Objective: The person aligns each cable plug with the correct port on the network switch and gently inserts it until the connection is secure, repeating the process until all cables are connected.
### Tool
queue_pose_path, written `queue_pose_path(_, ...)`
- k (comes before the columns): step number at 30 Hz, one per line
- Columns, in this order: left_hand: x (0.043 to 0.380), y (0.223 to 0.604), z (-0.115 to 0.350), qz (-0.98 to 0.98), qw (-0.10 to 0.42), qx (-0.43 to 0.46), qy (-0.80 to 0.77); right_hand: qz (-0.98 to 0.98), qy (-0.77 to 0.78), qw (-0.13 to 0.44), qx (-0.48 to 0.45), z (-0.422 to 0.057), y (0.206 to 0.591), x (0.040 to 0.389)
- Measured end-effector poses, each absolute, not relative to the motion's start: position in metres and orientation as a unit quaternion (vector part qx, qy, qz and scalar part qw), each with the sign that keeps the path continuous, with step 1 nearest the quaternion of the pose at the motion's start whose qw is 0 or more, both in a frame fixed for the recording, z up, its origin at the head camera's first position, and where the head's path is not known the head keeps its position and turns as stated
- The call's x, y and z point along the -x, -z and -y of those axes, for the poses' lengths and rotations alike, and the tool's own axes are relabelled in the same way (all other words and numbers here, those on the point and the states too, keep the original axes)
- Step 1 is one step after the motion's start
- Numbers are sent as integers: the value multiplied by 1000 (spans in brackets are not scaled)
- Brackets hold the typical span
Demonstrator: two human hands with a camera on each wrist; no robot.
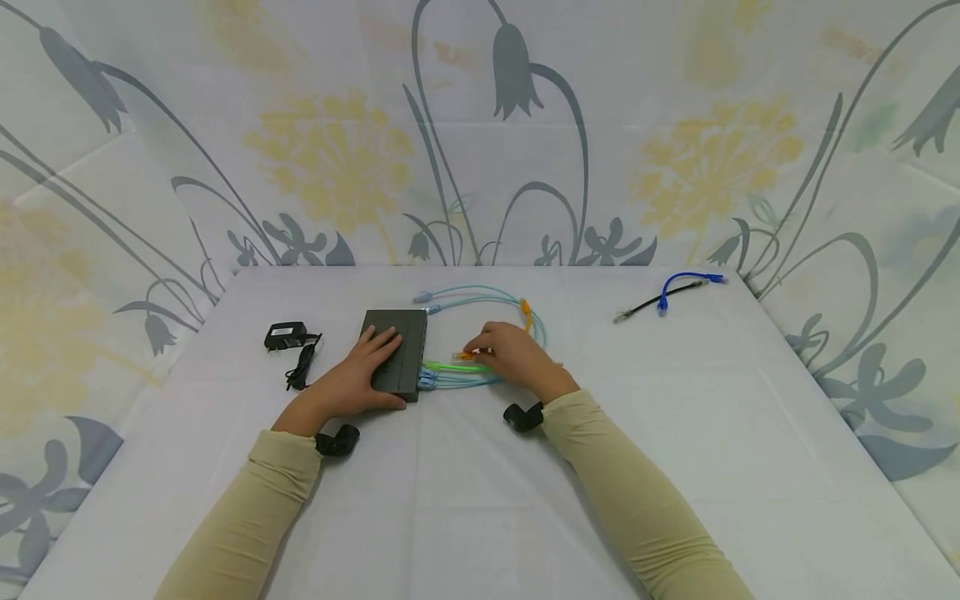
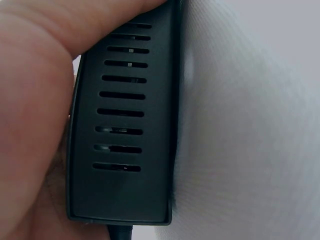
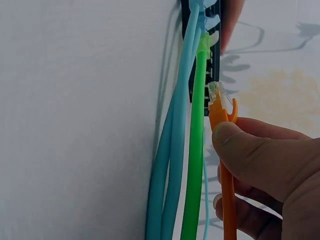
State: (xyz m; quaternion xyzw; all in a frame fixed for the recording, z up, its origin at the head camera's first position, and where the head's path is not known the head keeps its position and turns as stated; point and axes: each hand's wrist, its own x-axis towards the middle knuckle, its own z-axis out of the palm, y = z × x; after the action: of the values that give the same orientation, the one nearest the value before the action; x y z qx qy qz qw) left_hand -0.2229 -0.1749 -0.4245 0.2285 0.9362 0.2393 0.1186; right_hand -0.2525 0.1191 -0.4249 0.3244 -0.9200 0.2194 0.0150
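Note:
My left hand (image 1: pixel 352 377) rests on a dark network switch (image 1: pixel 406 367), its fingers spread straight over the top and its thumb along the near side. The left wrist view shows that thumb beside the vent slots of the switch (image 2: pixel 120 195). My right hand (image 1: pixel 517 357) pinches an orange Ethernet cable (image 3: pixel 219 112) behind its clear plug, thumb against fingers. That plug points at the port side, apart from the ports. A green cable (image 3: pixel 196 130) and light-blue cables (image 3: pixel 172 150) are plugged in beside it.
Two loose light-blue plugs (image 1: pixel 423 297) lie near the switch's far corner. A black power adapter (image 1: pixel 285 335) with its bundled cord lies left of the switch. At the far right lie a short blue cable (image 1: pixel 675 278) and a black cable (image 1: pixel 652 303).

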Motion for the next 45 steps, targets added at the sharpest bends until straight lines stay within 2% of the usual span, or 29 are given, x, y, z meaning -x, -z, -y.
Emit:
queue_pose_path(17,222,424,176,-938,116,-225,-238,915,-243,18,-322,-106,422,248)
queue_pose_path(45,222,420,173,-939,118,-223,-234,920,-268,-32,-284,-91,426,253)
